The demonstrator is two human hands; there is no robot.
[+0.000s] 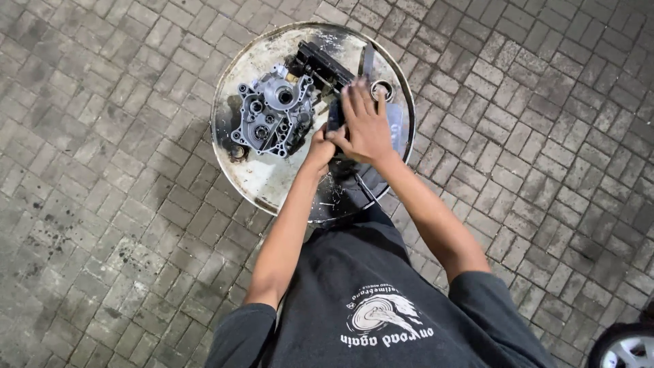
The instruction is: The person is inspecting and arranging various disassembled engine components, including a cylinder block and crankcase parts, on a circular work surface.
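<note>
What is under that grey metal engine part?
The engine part rests on a round drum top, beside the right hand and left hand. The surface directly beneath is covered.

Outdoor repair yard: oil-stained brick paving (102, 204), upturned steel drum (272, 184) as bench, engine crankcase (272, 112) on top, wheel (627, 347) at 4 o'clock.

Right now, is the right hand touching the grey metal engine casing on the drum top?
Apart. The head view shows the right hand on a dark part beside the grey engine casing, with a strip of drum top and dark parts between them.
</note>
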